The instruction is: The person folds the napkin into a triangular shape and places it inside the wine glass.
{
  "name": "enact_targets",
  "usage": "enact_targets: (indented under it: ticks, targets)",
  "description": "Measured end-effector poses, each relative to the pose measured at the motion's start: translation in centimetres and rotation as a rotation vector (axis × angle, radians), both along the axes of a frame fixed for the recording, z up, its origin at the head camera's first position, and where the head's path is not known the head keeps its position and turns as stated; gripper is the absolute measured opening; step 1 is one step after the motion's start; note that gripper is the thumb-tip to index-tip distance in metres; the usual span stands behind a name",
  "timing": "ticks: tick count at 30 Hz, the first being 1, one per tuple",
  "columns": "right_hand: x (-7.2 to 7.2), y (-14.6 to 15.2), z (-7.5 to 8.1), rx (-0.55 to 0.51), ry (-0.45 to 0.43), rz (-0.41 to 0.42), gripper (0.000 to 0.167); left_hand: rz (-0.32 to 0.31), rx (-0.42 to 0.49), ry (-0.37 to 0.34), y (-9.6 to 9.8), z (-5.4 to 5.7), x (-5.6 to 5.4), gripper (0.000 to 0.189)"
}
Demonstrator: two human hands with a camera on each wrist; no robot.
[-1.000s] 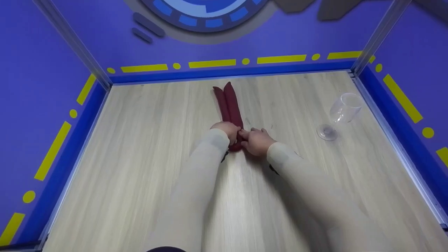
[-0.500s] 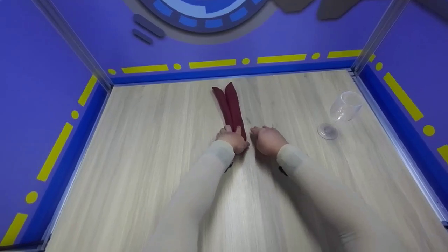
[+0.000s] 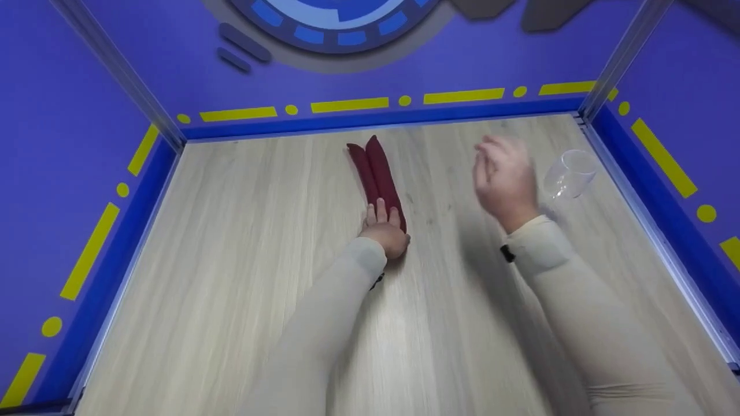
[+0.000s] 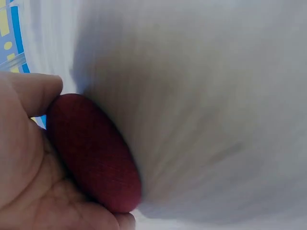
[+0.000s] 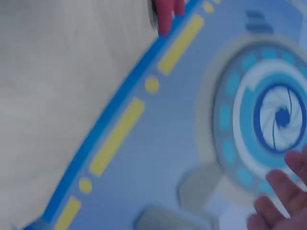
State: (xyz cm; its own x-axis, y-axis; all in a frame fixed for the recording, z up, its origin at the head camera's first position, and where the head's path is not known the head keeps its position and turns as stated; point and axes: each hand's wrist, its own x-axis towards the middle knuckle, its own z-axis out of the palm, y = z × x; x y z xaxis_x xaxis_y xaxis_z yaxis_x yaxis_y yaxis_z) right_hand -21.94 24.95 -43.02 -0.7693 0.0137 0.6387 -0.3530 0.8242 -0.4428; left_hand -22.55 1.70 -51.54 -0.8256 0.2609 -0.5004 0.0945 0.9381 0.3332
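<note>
A dark red cloth napkin (image 3: 376, 173), folded long with two pointed ends at the back, lies at mid-table. My left hand (image 3: 386, 238) holds its near end, fingers stretched along the top. In the left wrist view, the napkin's rounded fold (image 4: 93, 153) sits against the palm, between thumb and fingers. My right hand (image 3: 507, 179), blurred, is raised above the table just left of a clear stemmed glass (image 3: 571, 173). Its fingers (image 5: 283, 191) are spread and loosely bent around nothing in the right wrist view. The glass's foot is mostly hidden behind the right wrist.
The light wood table (image 3: 231, 248) is bordered by blue-purple panels (image 3: 358, 81) at the back and both sides. Metal posts (image 3: 624, 63) stand at the back corners.
My right hand has left the napkin, rising and moving right and back towards the glass. My left hand has shifted from the napkin's right-hand edge onto its near end, fingers now extended.
</note>
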Motion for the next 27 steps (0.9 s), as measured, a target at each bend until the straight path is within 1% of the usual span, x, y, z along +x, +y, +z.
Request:
enact_targets:
  ticks: [2,4,6,9,11,14,17,20,23,27]
  targets:
    - [0.0,1.5,0.7,-0.016,0.079,-0.068,0.03,0.0,0.014,-0.001,-0.2,-0.1,0.0,0.077]
    - [0.0,3.1,1.2,-0.035,0.082,-0.157,0.037,-0.003,0.015,-0.002,-0.3,-0.2,0.0,0.077]
    - [0.1,4.6,1.4,-0.056,0.062,-0.252,0.048,-0.014,0.013,0.004,-0.4,-0.2,0.0,0.076]
    - [0.1,6.5,1.5,-0.107,-0.003,-0.376,0.068,-0.014,0.014,0.008,-0.3,-0.2,0.0,0.075]
    - [0.1,7.6,1.3,-0.144,-0.037,-0.437,0.079,-0.011,0.018,0.009,-0.3,-0.3,0.1,0.075]
    - [-0.1,8.9,1.0,-0.206,-0.097,-0.507,0.093,-0.002,0.022,0.006,-0.3,-0.2,0.1,0.074]
    - [-0.2,9.7,0.7,-0.273,-0.163,-0.552,0.105,-0.023,0.013,0.008,-0.3,-0.2,0.1,0.073]
    - [-0.3,10.1,0.2,-0.317,-0.214,-0.571,0.113,-0.049,0.005,0.013,-0.3,-0.3,0.0,0.073]
    - [-0.3,10.5,-0.4,-0.351,-0.239,-0.569,0.117,-0.048,0.009,0.011,-0.3,-0.5,-0.1,0.074]
    - [-0.3,11.0,-1.4,-0.402,-0.288,-0.541,0.119,-0.034,0.024,0.013,-0.4,-0.7,-0.2,0.074]
